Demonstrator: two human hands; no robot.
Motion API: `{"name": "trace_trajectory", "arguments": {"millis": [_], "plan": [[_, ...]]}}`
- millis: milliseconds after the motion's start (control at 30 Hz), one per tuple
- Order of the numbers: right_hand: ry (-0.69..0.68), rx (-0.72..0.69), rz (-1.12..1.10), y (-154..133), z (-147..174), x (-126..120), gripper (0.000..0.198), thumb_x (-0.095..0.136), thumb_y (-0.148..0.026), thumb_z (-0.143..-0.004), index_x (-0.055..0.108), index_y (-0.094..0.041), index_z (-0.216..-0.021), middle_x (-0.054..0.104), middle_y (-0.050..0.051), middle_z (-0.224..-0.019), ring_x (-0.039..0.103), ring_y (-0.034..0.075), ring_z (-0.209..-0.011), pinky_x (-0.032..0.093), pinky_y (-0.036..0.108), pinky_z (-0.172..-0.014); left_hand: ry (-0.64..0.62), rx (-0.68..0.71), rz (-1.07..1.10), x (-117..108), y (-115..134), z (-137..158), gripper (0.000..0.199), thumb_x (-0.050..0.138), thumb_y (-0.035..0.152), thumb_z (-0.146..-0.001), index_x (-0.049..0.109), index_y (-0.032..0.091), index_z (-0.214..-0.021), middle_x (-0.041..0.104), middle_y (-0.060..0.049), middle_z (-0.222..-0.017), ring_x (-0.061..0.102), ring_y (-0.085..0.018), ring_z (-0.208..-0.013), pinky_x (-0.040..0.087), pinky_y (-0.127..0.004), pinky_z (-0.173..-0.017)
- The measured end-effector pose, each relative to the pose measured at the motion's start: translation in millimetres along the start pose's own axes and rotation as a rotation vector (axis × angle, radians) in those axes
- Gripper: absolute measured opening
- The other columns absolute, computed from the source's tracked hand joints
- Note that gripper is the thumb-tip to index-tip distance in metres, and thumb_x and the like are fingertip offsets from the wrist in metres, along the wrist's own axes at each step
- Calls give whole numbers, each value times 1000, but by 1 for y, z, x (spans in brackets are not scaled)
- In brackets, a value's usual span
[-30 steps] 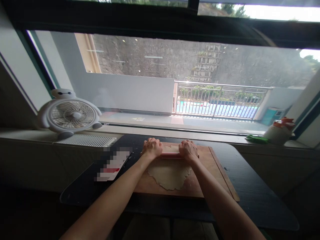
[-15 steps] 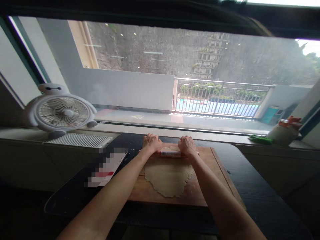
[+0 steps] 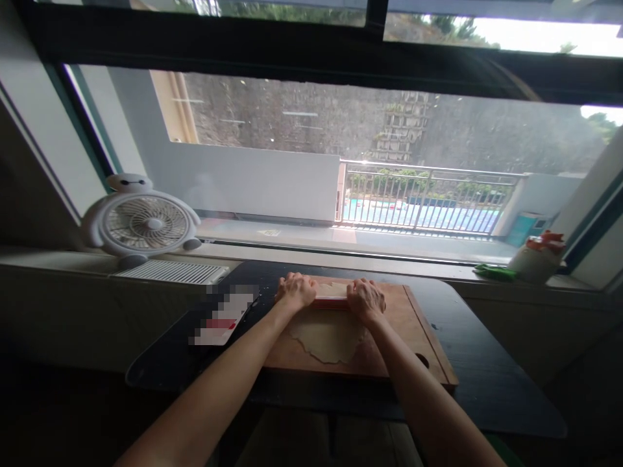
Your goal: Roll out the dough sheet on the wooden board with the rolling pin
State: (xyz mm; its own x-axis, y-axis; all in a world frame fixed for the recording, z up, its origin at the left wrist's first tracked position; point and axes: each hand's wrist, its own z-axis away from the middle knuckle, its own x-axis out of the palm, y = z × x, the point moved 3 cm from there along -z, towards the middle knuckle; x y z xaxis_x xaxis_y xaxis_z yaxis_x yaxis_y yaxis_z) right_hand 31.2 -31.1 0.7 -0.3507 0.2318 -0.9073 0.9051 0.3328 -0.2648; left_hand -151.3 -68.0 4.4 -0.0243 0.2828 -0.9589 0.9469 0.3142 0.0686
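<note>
A red-and-white rolling pin (image 3: pixel 332 303) lies across a flat sheet of dough (image 3: pixel 327 336). My left hand (image 3: pixel 296 289) is closed around its left end, and my right hand (image 3: pixel 366 298) grips the right end. Both sets of knuckles face up, so the pin's ends are hidden under the fingers. The dough has an uneven, ragged near edge, and part of it shows beyond the pin. Beneath it is a wooden board (image 3: pixel 403 324) with a groove along its right side and a dark hole near the front right.
The board rests on a black table (image 3: pixel 491 363). Left of it lies a flat pale item (image 3: pixel 228 318), blurred out. A white fan (image 3: pixel 153 224) stands on the window ledge, and a green cloth-like thing (image 3: pixel 494 272) beside a pale pot (image 3: pixel 535 259) at the right.
The rolling pin has turned, and its printed label no longer shows. Both hands keep their grip near the board's far side. The camera view has tilted up and moved back.
</note>
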Motion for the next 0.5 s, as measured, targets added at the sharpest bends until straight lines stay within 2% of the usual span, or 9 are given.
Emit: {"name": "trace_trajectory", "arguments": {"millis": [200, 300, 400, 500], "plan": [[-45, -4, 3, 3, -56, 18, 35, 32, -31, -85, 64, -18, -91, 62, 9, -96, 49, 22, -96, 36, 30, -77, 6, -8, 0, 14, -3, -48, 40, 35, 41, -78, 64, 18, -93, 61, -11, -104, 48, -26, -103, 35, -40, -87], [-63, -11, 3, 4, -74, 26, 33, 35, -29, -83, 64, -17, -91, 62, 10, -96, 50, 22, -96, 36, 29, -76, 13, 7, -1, 19, -3, -63, 37, 38, 38, -75, 65, 17, -90, 62, -11, -100, 49, -26, -101, 37, -38, -85], [-87, -3, 1, 6, -77, 28, 32, 37, -29, -82, 64, -17, -91, 62, 11, -96, 50, 23, -95, 37, 30, -74, 18, 18, -4, 20, -3, -64, 37, 38, 38, -75, 65, 18, -90, 62, -10, -100, 49, -26, -101, 37, -38, -85], [-99, 13, -3, 6, -63, 23, 33, 36, -32, -82, 64, -18, -90, 62, 10, -96, 50, 23, -94, 37, 31, -73, 19, 23, -5, 17, -3, -52, 39, 35, 39, -77, 64, 18, -93, 61, -10, -103, 48, -26, -102, 36, -38, -85]]}}
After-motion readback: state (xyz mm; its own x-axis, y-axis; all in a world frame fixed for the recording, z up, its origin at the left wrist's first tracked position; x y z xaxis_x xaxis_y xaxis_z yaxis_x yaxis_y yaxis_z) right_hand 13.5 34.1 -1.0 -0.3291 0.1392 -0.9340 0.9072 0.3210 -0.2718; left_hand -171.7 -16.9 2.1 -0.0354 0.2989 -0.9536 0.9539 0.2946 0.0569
